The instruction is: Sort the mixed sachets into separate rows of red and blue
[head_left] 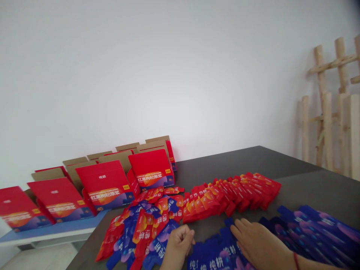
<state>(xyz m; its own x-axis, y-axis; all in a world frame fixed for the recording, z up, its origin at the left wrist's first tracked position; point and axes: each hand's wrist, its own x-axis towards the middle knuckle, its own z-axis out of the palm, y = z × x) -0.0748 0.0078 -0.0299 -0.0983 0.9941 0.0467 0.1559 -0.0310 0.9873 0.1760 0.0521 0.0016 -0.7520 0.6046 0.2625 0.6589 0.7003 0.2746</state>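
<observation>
Centrally, at the near edge of the dark bench, the person's two bare hands work among printed sachets. Left hand: grip curled, fingers pressed together toward the thumb, resting at the right border of a loose heap of red-and-blue sachets; whether a sachet is pinched between them cannot be told. Right hand: grip spread, palm down, fingers flat on a spread of blue sachets that runs along the near edge toward the right corner; a thin red cord circles its wrist. Beyond the hands, mid-bench, a row of red sachets lies overlapped like shingles, running from the heap toward the right. At the left, beside the bench, a low blue-topped shelf carries red display cartons standing with their flaps open, set in a line against the white wall. At the far right, wooden poles lean on the wall.
</observation>
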